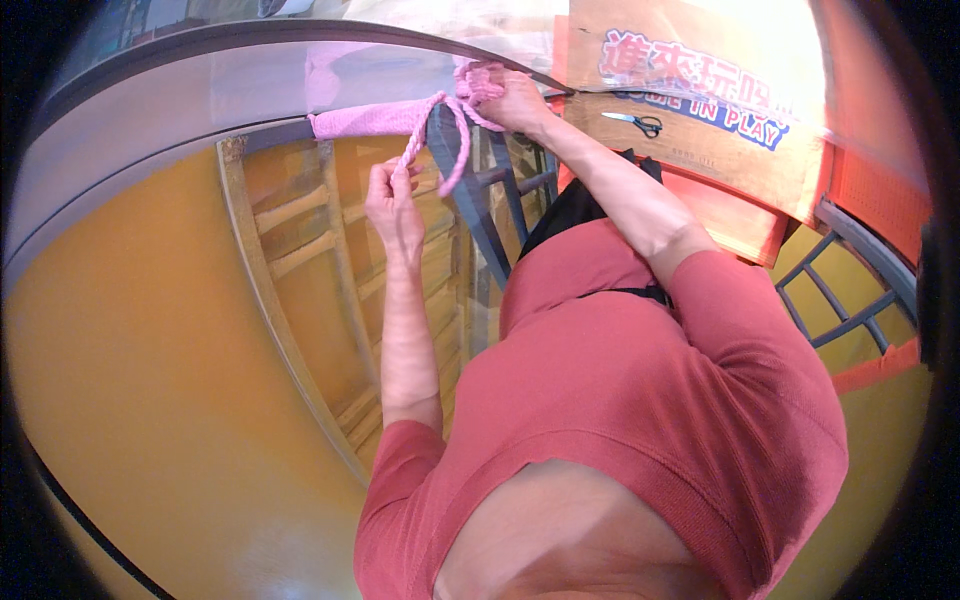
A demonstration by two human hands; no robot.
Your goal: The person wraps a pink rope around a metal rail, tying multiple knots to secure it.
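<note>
Pink braided cord [460, 146] hangs in a loop between my hands, crossing in front of a dark metal post. My left hand [393, 196] pinches a length of it between thumb and fingertips. Higher up, by the glass edge, my right hand [519, 99] grips a gathered pink cord bundle [480, 81]. Its fingertips are partly hidden behind the bundle. Just left of the loop, a pink wrapping [369, 120] covers part of a dark horizontal rail [281, 134].
Black-handled scissors [646, 126] lie on a wooden board [592, 124] bearing printed writing, right of my right hand. A glass pane with a dark edge [300, 28] rises beyond the rail. A ladder-like frame [247, 217] and an orange-yellow surface [135, 337] are below left.
</note>
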